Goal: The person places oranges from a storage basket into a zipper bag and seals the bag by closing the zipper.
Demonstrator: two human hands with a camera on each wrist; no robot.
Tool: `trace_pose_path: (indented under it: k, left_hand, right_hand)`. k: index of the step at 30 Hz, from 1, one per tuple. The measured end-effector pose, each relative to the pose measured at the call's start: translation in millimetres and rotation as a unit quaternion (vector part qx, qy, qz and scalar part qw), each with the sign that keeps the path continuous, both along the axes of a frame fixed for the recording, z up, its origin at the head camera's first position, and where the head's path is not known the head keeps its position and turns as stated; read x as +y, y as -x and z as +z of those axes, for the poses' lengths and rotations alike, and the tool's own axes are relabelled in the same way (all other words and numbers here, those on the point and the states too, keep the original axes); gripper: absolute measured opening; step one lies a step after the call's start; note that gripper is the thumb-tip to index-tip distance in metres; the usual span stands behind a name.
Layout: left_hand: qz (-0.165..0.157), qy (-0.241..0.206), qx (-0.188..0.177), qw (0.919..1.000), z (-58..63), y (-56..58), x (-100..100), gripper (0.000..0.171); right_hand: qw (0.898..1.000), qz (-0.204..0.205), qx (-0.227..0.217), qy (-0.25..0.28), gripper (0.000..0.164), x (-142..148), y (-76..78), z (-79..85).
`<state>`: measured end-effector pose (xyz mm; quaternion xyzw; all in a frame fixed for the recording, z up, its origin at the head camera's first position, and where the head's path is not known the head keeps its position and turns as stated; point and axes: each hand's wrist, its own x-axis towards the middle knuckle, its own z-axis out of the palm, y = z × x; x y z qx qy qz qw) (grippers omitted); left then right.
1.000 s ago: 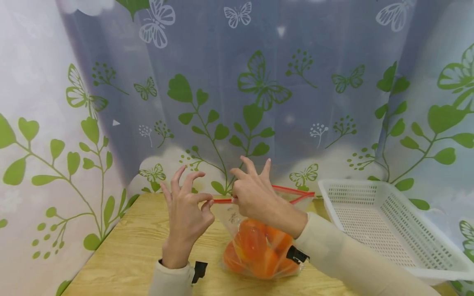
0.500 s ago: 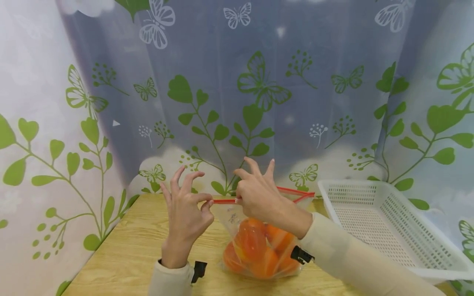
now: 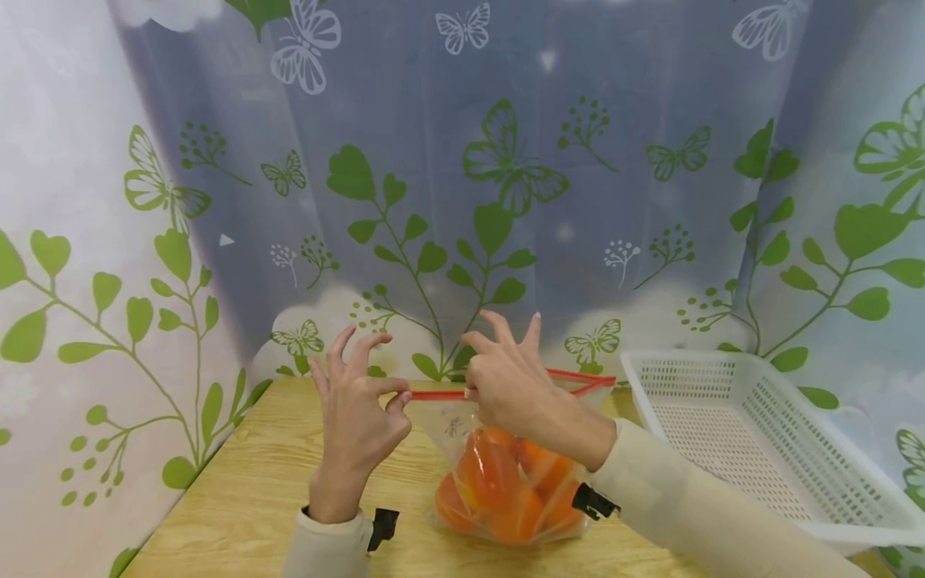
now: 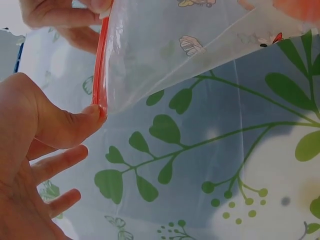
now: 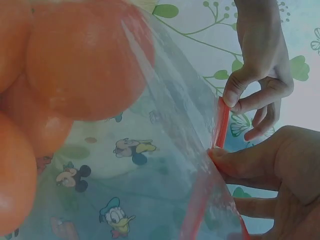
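Observation:
A clear zip-top bag (image 3: 437,421) with a red zip strip (image 3: 438,395) stands on the table, holding several round orange fruits (image 3: 493,474). Thumb and index finger of my left hand (image 3: 359,421) pinch the strip's left end, the other fingers raised. Further right along the strip, my right hand (image 3: 516,381) pinches it between thumb and index finger and hides part of the bag's mouth. Past that hand, the two red edges (image 3: 578,376) spread apart. Printed cartoon figures (image 5: 117,217) show on the bag in the right wrist view.
A white perforated plastic basket (image 3: 711,433) stands right of the bag, near my right sleeve (image 3: 672,490). The wood-grain table (image 3: 238,474) ends at a curtain (image 3: 405,104) printed with leaves and butterflies.
My right hand has slid a little to the right along the red strip, showing a longer pressed stretch between the hands. My left hand has shifted slightly left.

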<state>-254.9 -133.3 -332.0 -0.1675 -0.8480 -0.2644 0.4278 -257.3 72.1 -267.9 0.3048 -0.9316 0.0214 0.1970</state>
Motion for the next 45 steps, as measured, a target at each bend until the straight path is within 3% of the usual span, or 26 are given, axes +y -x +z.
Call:
trace_pose_path:
  k: [20,45]
  left_hand:
    - [0.007,-0.009,-0.026,0.9996,-2.2,0.4,-7,0.015]
    - [0.008,-0.019,-0.025,0.9995,-3.9,3.7,-15,0.016]
  right_hand:
    - [1.000,0.000,-0.007,-0.002,0.015,15,-0.7,1.8]
    - [1.000,-0.010,-0.004,-0.012,0.017,46,0.5,6.6]
